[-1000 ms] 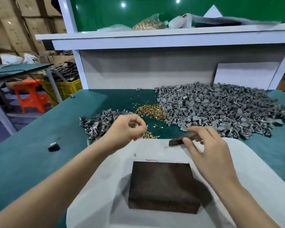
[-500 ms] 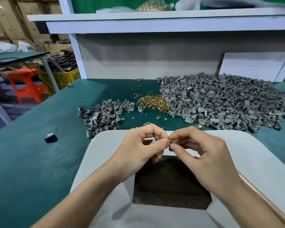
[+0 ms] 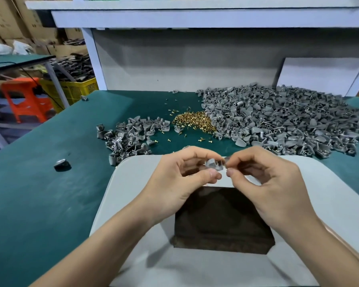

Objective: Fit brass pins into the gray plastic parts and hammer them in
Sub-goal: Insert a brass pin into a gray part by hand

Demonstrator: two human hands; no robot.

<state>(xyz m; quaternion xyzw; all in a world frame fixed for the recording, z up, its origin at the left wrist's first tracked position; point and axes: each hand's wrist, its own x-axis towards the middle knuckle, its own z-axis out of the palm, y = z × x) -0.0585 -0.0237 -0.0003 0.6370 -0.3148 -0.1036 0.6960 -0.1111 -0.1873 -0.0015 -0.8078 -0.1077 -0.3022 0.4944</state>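
My left hand [image 3: 180,181] pinches a small gray plastic part [image 3: 213,164] between thumb and fingers, above the white board [image 3: 133,193]. My right hand [image 3: 265,183] meets it from the right, fingertips pinched at the part's edge; whatever they hold is too small to make out. A wooden handle [image 3: 348,251] runs along under my right forearm. Under the hands lies a dark square block [image 3: 222,222]. A heap of brass pins [image 3: 193,122] sits on the green table between a small pile of gray parts [image 3: 130,137] and a large pile [image 3: 282,121].
A small dark metal piece [image 3: 61,164] lies alone on the green table [image 3: 39,193] at the left. A white shelf frame [image 3: 95,59] and back panel close the far side. Beyond the left edge stand an orange stool [image 3: 25,98] and a yellow crate [image 3: 75,90].
My left hand came back from the small pile with a gray part, and my right hand came in from the right. Both now meet over the white board, a little higher than half a second ago.
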